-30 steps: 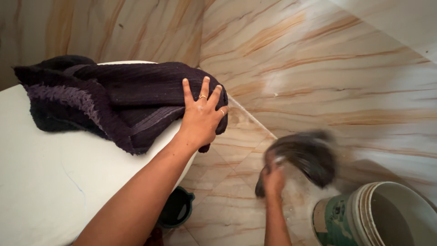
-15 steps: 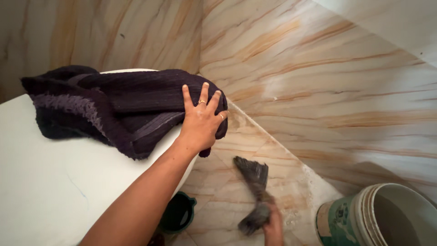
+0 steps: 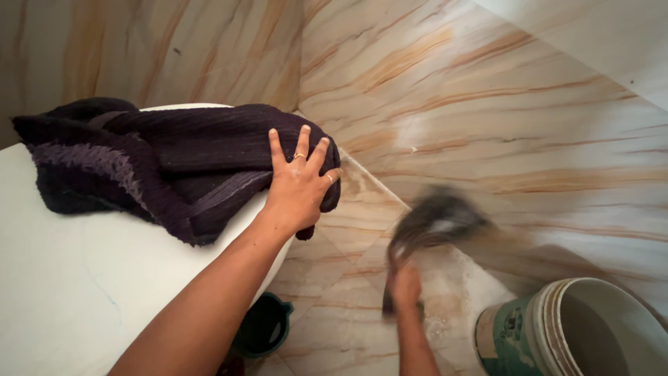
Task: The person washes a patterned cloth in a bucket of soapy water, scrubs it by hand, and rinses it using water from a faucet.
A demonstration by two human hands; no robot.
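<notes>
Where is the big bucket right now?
The bucket is in the bottom right corner of the head view, standing on the tiled floor beside the marble wall, just right of the right hand holding a wet cloth.

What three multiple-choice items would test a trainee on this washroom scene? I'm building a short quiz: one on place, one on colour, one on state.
1. Where does the left hand rest?
A. on the dark towel
B. in the bucket
C. on the floor

2. What colour is the towel?
A. white
B. dark purple-black
C. yellow

3. How does the brush in the right hand appear?
A. sharp
B. motion-blurred
C. lying unheld

Answers: 1 A, fingers spread on the towel; 2 B, dark against the white surface; 3 B, bristles smeared near the tiled wall.
</notes>
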